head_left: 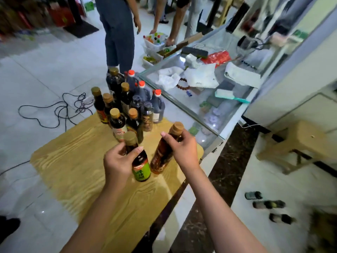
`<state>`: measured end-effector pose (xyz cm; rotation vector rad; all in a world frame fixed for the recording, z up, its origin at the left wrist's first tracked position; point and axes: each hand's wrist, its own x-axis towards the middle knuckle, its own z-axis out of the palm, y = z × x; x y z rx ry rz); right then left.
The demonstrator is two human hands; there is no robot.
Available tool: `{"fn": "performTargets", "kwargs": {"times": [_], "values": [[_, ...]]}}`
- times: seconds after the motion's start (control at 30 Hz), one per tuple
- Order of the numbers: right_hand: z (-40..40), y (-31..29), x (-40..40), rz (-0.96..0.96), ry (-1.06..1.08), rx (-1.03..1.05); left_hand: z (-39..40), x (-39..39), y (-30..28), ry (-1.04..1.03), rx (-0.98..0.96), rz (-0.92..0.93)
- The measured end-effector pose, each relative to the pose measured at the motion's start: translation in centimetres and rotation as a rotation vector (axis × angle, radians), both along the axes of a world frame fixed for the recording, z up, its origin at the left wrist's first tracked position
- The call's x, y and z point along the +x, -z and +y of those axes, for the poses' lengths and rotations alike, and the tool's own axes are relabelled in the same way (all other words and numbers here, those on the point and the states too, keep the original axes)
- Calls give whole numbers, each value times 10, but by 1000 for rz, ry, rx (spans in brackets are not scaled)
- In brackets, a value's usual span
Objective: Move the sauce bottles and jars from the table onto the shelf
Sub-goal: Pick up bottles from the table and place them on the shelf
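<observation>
As we hold two bottles above table: left hand curls round neck of green-label bottle, right hand grips neck of amber bottle, tilted. We judge both full, dark liquid inside, likely glass: heavy, smooth, breakable; neck under cap gives surest hold, base wants support. Further back, bottle cluster stands upright at table's far end, corked and red-capped, contents dark. Beyond, white tubs on floor hold small colourful items. We see no shelf clearly.
</observation>
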<state>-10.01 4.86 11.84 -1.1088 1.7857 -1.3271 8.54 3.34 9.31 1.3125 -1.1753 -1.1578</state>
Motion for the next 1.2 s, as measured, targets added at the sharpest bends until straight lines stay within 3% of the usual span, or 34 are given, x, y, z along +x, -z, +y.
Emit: {"fn": "performTargets", "kwargs": {"times": [0.27, 0.5, 0.73, 0.9, 1.2], "values": [[122, -76, -141, -284, 419, -236, 53, -129, -69, 277, -67, 30], [254, -128, -238, -118, 522, -441, 136, -264, -129, 519, -168, 36], [393, -147, -315, -63, 753, -585, 229, -376, -172, 819, -302, 19], [483, -153, -355, 55, 897, -559, 293, -449, -190, 1028, -411, 34], [584, -147, -425, 172, 1156, -539, 398, -587, -191, 1277, -350, 97]]}}
